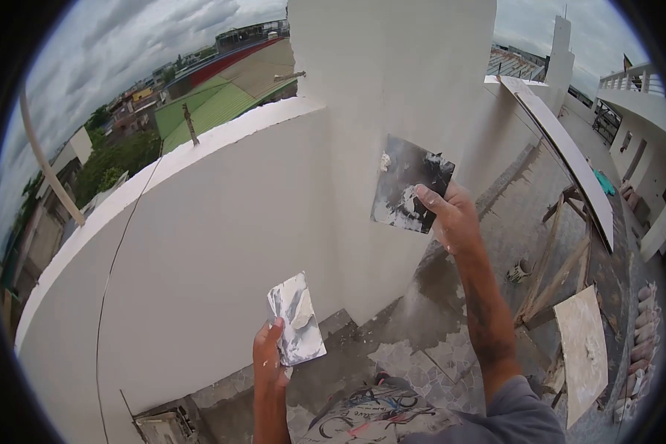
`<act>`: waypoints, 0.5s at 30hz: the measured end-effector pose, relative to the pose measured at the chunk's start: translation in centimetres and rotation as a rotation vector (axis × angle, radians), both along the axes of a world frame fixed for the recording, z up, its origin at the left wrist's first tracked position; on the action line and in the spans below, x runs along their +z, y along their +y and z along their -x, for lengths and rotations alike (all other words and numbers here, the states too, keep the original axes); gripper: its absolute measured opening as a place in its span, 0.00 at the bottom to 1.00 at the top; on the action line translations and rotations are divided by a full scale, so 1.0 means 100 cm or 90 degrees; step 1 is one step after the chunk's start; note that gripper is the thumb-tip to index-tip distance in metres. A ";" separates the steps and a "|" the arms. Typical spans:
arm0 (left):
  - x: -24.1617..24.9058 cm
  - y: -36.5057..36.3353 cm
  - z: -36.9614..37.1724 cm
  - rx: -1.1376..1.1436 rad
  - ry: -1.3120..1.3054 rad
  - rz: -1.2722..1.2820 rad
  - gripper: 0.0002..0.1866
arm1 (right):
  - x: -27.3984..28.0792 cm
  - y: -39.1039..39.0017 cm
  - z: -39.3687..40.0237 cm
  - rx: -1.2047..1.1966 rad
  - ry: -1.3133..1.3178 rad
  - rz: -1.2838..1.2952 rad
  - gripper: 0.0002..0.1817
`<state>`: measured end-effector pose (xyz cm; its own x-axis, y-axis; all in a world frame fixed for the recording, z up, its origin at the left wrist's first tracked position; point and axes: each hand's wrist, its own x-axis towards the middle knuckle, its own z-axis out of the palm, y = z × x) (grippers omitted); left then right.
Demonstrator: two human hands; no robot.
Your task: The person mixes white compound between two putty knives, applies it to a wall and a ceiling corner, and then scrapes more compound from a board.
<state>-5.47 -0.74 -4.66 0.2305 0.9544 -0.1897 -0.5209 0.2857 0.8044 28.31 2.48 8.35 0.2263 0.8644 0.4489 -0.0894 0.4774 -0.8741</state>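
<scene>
My right hand (457, 214) grips a dark, flat rectangular spreader (405, 181) by its right edge, thumb on the near face. White putty is smeared over the blade, which overlaps the pale wall column (392, 66) in this view. Lower down, my left hand (268, 348) pinches a smaller flat plate (297, 320) along its left side. A thick lump of white putty (301, 314) lies on that plate. Behind the left hand runs the smooth, light grey parapet wall (207, 251).
A thin cable (118, 251) hangs down the parapet. On the right are a long white board (562, 148), wooden supports (559, 274), a stained panel (583, 348) and a small bucket (519, 271). Patchy tiled floor (429, 366) lies below. Rooftops stand beyond the wall.
</scene>
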 end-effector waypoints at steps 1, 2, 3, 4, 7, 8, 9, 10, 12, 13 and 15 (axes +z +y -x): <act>-0.001 0.000 0.000 -0.008 0.003 0.000 0.20 | -0.001 -0.004 0.007 0.029 0.045 -0.012 0.14; -0.001 0.000 0.000 -0.004 -0.002 0.000 0.20 | -0.002 -0.006 0.012 0.032 0.063 -0.001 0.13; -0.001 0.000 -0.001 -0.001 -0.007 -0.002 0.20 | -0.003 -0.007 0.016 0.035 0.081 0.009 0.13; 0.001 -0.001 -0.004 0.001 -0.011 -0.003 0.20 | -0.004 -0.008 0.018 0.037 0.099 0.018 0.12; 0.006 -0.003 -0.006 0.015 0.011 0.020 0.20 | -0.017 -0.011 0.026 0.052 0.112 0.039 0.13; 0.007 -0.004 -0.005 0.018 0.018 0.034 0.20 | -0.022 -0.016 0.032 0.011 0.055 0.059 0.13; 0.005 -0.003 -0.005 0.011 0.012 0.035 0.20 | -0.026 -0.025 0.042 -0.025 -0.003 0.078 0.13; 0.004 -0.002 -0.004 0.003 0.005 0.036 0.19 | -0.031 -0.034 0.052 -0.058 -0.063 0.098 0.13; 0.002 0.000 0.000 -0.022 0.005 0.037 0.19 | -0.039 -0.053 0.068 -0.096 -0.254 0.087 0.13; 0.001 0.000 0.002 -0.012 0.013 0.033 0.19 | -0.046 -0.059 0.075 -0.109 -0.349 0.076 0.13; 0.006 -0.002 -0.002 0.013 0.026 0.023 0.19 | -0.058 -0.059 0.088 -0.053 -0.418 -0.134 0.19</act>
